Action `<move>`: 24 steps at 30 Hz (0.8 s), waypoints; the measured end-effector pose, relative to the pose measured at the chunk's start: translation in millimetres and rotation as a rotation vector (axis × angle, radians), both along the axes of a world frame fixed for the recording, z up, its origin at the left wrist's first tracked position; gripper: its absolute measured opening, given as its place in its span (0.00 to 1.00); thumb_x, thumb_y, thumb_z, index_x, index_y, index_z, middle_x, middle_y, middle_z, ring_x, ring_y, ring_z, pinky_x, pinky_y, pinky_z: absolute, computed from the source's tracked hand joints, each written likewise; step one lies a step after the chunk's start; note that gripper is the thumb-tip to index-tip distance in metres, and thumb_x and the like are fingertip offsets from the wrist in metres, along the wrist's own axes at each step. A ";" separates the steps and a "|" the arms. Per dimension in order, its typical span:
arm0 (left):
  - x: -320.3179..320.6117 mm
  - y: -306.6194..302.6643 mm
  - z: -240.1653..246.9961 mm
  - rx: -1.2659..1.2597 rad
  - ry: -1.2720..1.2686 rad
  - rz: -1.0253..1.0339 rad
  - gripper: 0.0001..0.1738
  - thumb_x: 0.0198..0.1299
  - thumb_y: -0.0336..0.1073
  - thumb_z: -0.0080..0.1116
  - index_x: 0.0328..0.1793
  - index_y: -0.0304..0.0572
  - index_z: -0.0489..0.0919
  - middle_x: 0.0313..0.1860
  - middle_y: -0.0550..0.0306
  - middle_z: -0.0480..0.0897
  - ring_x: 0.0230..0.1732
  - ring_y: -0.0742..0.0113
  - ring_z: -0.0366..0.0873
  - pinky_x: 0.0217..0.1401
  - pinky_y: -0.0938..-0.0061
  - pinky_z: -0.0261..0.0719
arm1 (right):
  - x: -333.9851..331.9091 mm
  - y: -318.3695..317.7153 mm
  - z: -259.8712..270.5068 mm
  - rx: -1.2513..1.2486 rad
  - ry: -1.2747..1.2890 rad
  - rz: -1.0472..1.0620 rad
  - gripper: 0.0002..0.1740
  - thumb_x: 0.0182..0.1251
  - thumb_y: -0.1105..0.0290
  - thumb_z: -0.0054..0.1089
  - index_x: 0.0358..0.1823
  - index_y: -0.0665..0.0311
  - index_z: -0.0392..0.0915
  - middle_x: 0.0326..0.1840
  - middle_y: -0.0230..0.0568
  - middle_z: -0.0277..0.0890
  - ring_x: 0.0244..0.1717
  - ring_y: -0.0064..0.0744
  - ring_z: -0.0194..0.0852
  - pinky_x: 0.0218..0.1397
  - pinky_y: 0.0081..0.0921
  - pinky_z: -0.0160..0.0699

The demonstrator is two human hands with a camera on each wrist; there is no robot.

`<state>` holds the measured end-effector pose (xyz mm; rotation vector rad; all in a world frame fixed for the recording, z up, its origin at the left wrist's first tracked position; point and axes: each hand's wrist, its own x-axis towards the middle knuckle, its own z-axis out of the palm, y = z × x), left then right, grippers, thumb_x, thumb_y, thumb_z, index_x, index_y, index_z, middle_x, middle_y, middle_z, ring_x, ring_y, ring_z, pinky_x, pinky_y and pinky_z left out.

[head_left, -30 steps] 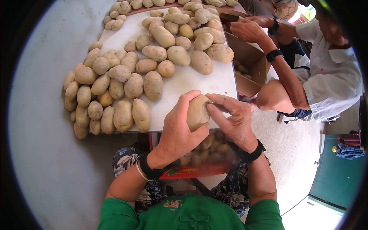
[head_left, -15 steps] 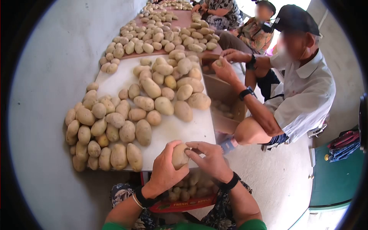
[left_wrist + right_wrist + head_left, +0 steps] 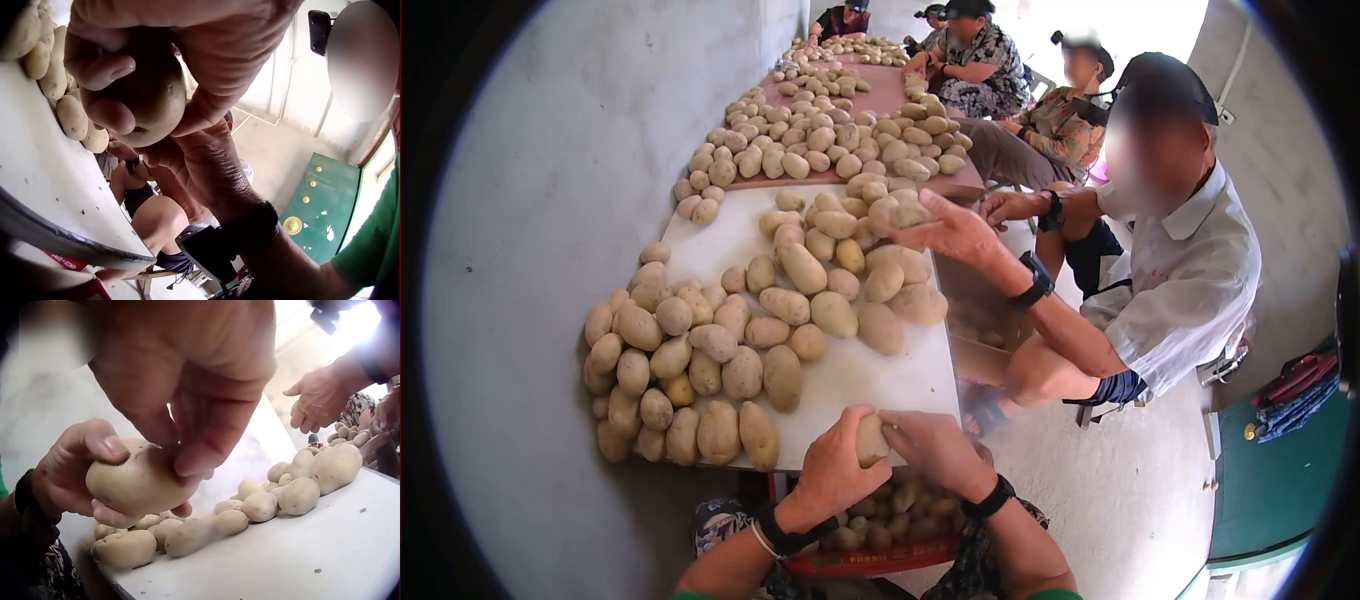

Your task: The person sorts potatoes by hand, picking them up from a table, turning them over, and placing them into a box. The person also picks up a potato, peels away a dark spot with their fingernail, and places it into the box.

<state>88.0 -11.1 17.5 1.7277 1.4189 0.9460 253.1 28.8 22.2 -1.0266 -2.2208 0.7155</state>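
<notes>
In the head view, my left hand [image 3: 832,475] grips a pale tan potato [image 3: 870,441] just over the front edge of the white table [image 3: 830,400]. Its fingers and thumb wrap round the potato, which the left wrist view shows close up with a small dark mark low on its skin. My right hand [image 3: 940,455] is at the potato's other end. In the right wrist view, its bent fingers [image 3: 194,462] and thumb pinch at the upper skin of the potato [image 3: 134,487]. Many loose potatoes [image 3: 718,432] lie heaped on the table's left side.
Below my hands sits a red box [image 3: 880,560] of potatoes. At the right, a seated person in a white shirt [image 3: 1180,270] reaches a hand [image 3: 955,230] over the table's potatoes. A brown table [image 3: 875,85] with more potatoes stands beyond, people beside it. A wall [image 3: 600,150] runs along the left.
The head view has tilted up, showing more of the far table and people. My hands stay on the same potato. The neighbour's hand has moved out over the table's potatoes.
</notes>
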 end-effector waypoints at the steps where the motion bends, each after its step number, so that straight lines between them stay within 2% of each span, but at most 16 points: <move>1: -0.5 0.7 1.8 -0.009 0.012 0.003 0.31 0.45 0.36 0.61 0.57 0.38 0.66 0.38 0.36 0.79 0.41 0.39 0.78 0.45 0.58 0.76 | 0.5 0.3 -4.4 0.020 0.004 0.000 0.11 0.61 0.71 0.57 0.44 0.68 0.76 0.32 0.52 0.78 0.33 0.53 0.77 0.36 0.40 0.77; 5: -0.2 2.2 0.2 -0.035 0.013 -0.002 0.30 0.44 0.37 0.61 0.56 0.38 0.66 0.37 0.36 0.80 0.41 0.38 0.78 0.45 0.57 0.76 | -0.4 0.7 -8.2 0.075 -0.013 0.010 0.11 0.61 0.72 0.55 0.44 0.68 0.74 0.31 0.52 0.77 0.32 0.53 0.77 0.36 0.41 0.76; 14: -4.0 0.1 -6.4 -0.025 0.012 0.002 0.30 0.45 0.35 0.61 0.56 0.38 0.66 0.38 0.35 0.79 0.43 0.38 0.78 0.45 0.58 0.76 | -2.6 3.6 -17.7 0.023 -0.116 0.021 0.09 0.62 0.73 0.53 0.42 0.68 0.74 0.28 0.51 0.76 0.32 0.53 0.76 0.35 0.42 0.76; 16: -6.7 1.3 -6.7 0.027 -0.036 0.001 0.31 0.45 0.34 0.62 0.57 0.38 0.65 0.37 0.38 0.80 0.42 0.43 0.80 0.45 0.62 0.77 | -1.2 0.1 -8.7 0.046 0.066 -0.021 0.08 0.61 0.75 0.55 0.41 0.69 0.76 0.30 0.53 0.76 0.33 0.54 0.76 0.35 0.38 0.77; 18: -9.2 3.9 -5.6 -0.086 -0.204 -0.006 0.31 0.46 0.31 0.62 0.59 0.38 0.65 0.41 0.46 0.79 0.44 0.57 0.79 0.48 0.68 0.76 | -2.3 -0.6 0.4 -0.039 0.184 -0.108 0.08 0.62 0.77 0.56 0.41 0.69 0.78 0.31 0.50 0.78 0.31 0.43 0.79 0.35 0.29 0.77; 20: -10.4 5.5 -4.9 -0.066 -0.362 -0.059 0.32 0.47 0.28 0.62 0.61 0.40 0.64 0.47 0.54 0.74 0.49 0.70 0.73 0.52 0.75 0.73 | -2.5 -1.8 2.0 -0.252 0.285 -0.181 0.08 0.64 0.77 0.55 0.44 0.69 0.79 0.31 0.42 0.79 0.30 0.26 0.77 0.36 0.21 0.76; 21: -10.1 3.2 -4.0 -0.099 -0.356 -0.045 0.32 0.47 0.28 0.62 0.61 0.40 0.64 0.47 0.54 0.74 0.49 0.70 0.73 0.52 0.75 0.73 | -4.1 -2.3 -2.2 -0.299 0.394 -0.163 0.08 0.66 0.77 0.55 0.44 0.69 0.79 0.32 0.38 0.79 0.32 0.21 0.75 0.37 0.19 0.75; 22: -9.4 3.4 -1.0 -0.138 -0.471 -0.089 0.33 0.48 0.28 0.62 0.62 0.41 0.63 0.49 0.56 0.72 0.50 0.71 0.71 0.54 0.76 0.71 | -5.6 -2.2 -4.0 -0.330 0.505 -0.144 0.08 0.67 0.77 0.54 0.45 0.69 0.79 0.32 0.34 0.79 0.34 0.16 0.73 0.38 0.18 0.75; 23: -9.7 4.1 1.4 -0.170 -0.589 -0.134 0.34 0.48 0.28 0.62 0.63 0.42 0.62 0.51 0.58 0.69 0.52 0.73 0.69 0.55 0.77 0.70 | -5.6 -4.4 2.2 -0.407 0.589 -0.112 0.09 0.68 0.78 0.52 0.47 0.67 0.78 0.40 0.32 0.79 0.40 0.16 0.73 0.43 0.16 0.73; 24: -10.4 4.0 2.3 -0.180 -0.589 -0.127 0.34 0.48 0.28 0.62 0.63 0.42 0.62 0.51 0.58 0.69 0.52 0.73 0.69 0.55 0.77 0.70 | -6.1 -5.0 4.7 -0.419 0.590 -0.112 0.09 0.68 0.78 0.52 0.47 0.67 0.78 0.40 0.32 0.79 0.40 0.16 0.73 0.43 0.16 0.73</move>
